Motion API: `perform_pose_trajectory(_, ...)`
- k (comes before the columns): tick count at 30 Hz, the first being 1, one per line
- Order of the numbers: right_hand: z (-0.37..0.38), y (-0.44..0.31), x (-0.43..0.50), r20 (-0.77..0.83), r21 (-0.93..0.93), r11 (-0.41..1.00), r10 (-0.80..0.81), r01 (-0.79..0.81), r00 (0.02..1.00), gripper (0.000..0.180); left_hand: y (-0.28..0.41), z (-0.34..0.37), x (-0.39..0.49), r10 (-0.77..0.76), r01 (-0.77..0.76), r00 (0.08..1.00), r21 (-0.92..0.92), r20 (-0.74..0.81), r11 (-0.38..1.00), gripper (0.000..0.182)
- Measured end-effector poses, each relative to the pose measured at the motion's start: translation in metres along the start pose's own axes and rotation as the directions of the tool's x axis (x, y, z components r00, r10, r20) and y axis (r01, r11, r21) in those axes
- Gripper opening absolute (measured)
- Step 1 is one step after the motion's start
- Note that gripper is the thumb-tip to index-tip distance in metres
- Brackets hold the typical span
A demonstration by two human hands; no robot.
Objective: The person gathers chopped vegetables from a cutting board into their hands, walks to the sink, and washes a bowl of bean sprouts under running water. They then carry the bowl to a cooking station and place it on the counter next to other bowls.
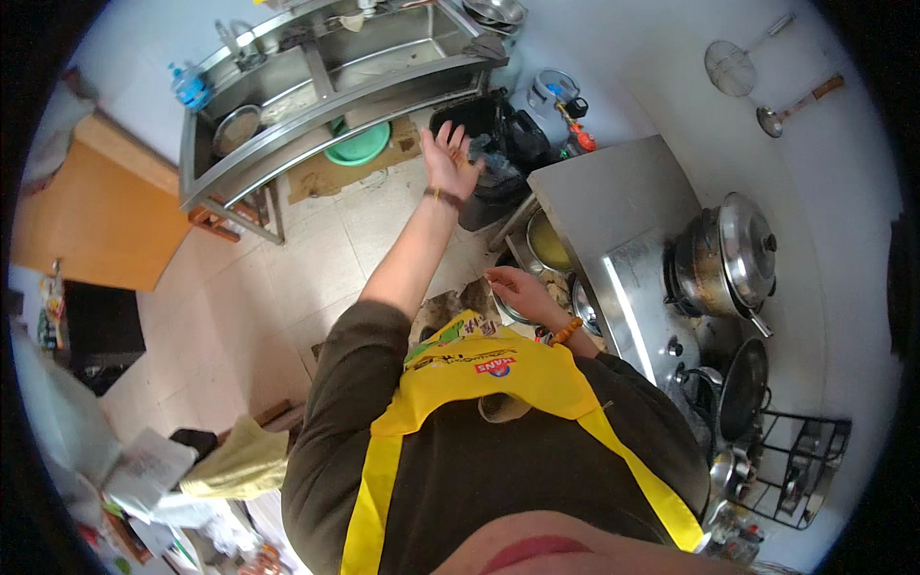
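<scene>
My left hand (451, 164) is stretched forward, palm up and fingers spread. A few small brownish bits (457, 154) seem to lie on its palm. It is over the near-left edge of a black bin (478, 212) lined with a dark plastic bag (496, 176). My right hand (523, 291) hangs lower, before my yellow apron (496, 363) and beside the steel stove counter (596, 187). Its fingers are loosely bent, with nothing visible in them. Under the counter, near that hand, sits a pot of yellowish liquid (550, 241).
A double steel sink (316, 100) stands ahead, with a green basin (359, 147) beneath. A gas cylinder (550, 93) is behind the bin. At right are a lidded pot (719, 259) on the stove and a wok (744, 388). An orange-brown wooden panel (100, 208) stands left.
</scene>
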State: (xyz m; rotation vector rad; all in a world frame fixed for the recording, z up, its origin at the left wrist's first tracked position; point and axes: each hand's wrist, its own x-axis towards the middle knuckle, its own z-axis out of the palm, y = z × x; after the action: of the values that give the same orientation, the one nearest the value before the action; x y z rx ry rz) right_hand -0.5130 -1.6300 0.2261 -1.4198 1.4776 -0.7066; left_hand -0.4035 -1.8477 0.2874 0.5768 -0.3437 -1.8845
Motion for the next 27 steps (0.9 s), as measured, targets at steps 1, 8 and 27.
perform_pose_trajectory(1, -0.004, 0.0, 0.009, -0.029, 0.024, 1.0, -0.006, 0.006, 1.0, 0.034, 0.001, -0.001, 0.032, -0.226, 0.214, 0.97, -0.129, -0.086, 0.968, 0.089)
perform_pose_trajectory(8, -0.039, -0.021, 0.119, -0.34, 0.229, 0.973, 0.038, 0.043, 0.94, 0.028, 0.028, -0.066, 0.119, -0.316, 0.374, 0.921, -0.289, 0.229, 0.881, 0.084)
perform_pose_trajectory(27, 0.057, -0.218, 0.751, 0.43, -0.346, 0.848, -0.238, 0.402, 0.871, 0.049, 0.428, -0.257, 0.249, 0.233, -0.332, 0.919, -0.308, -0.317, 0.891, 0.063)
